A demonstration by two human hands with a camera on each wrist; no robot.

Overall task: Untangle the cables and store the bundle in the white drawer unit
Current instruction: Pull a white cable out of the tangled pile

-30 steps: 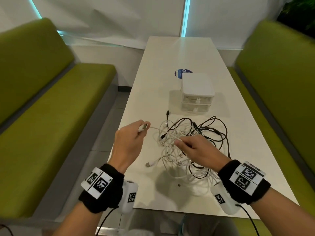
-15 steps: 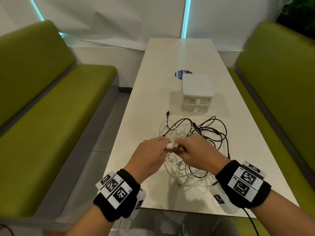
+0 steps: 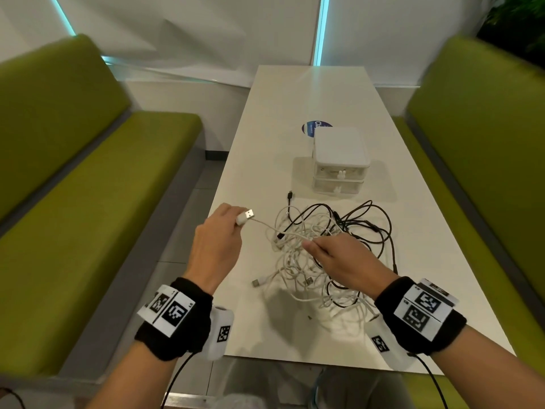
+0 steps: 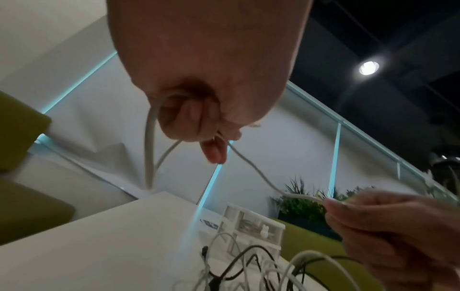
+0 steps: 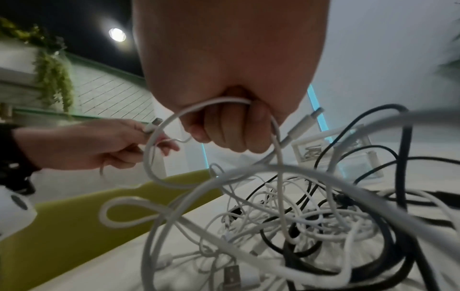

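Note:
A tangle of white and black cables (image 3: 324, 255) lies on the white table (image 3: 265, 160), near its front. My left hand (image 3: 218, 246) is raised at the table's left edge and pinches a white cable by its USB plug (image 3: 245, 216). That white cable (image 3: 274, 230) stretches right to my right hand (image 3: 339, 261), whose curled fingers (image 5: 224, 128) grip it over the pile, with a white loop (image 5: 199, 110) running through the fist. The white drawer unit (image 3: 339, 160) stands behind the pile with both drawers closed.
A round blue sticker (image 3: 312, 126) lies on the table behind the drawer unit. Green benches run along both sides, one on the left (image 3: 88, 187) and one on the right (image 3: 486, 143). A black plug (image 3: 290, 195) lies left of the drawer unit.
Half a second ago both hands met over the pile at the USB plug. My left hand has since pulled the plug out to the left and up, drawing the white cable taut.

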